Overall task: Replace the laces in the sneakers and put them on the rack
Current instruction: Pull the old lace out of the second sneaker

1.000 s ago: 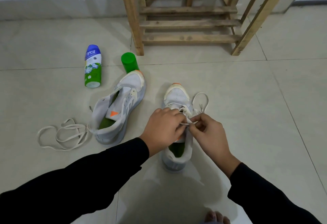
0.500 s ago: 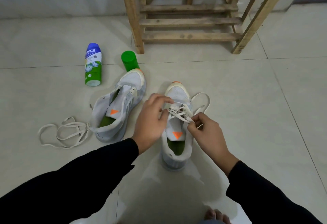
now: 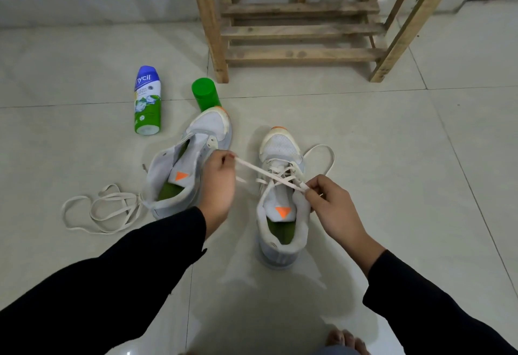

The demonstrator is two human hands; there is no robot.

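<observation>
Two white sneakers with green insoles and orange tongue marks stand on the tiled floor. The right sneaker (image 3: 281, 203) is partly laced with a cream lace (image 3: 265, 173). My left hand (image 3: 218, 183) pinches one end of this lace and holds it stretched out to the left. My right hand (image 3: 332, 209) pinches the other end at the shoe's right side. A slack loop of the same lace lies on the floor right of the toe. The left sneaker (image 3: 185, 167) has no lace and gapes open. A loose lace (image 3: 98, 209) lies coiled at its heel.
A wooden slatted rack (image 3: 302, 32) stands against the wall behind the shoes. A blue and green spray bottle (image 3: 147, 101) lies on the floor at the left, with a green cap (image 3: 205, 94) by the left sneaker's toe. My bare toes (image 3: 344, 340) show at the bottom.
My left hand has moved off the right sneaker's tongue to the left, drawing the lace taut across the eyelets. My right hand has kept its pinch at the shoe's right side.
</observation>
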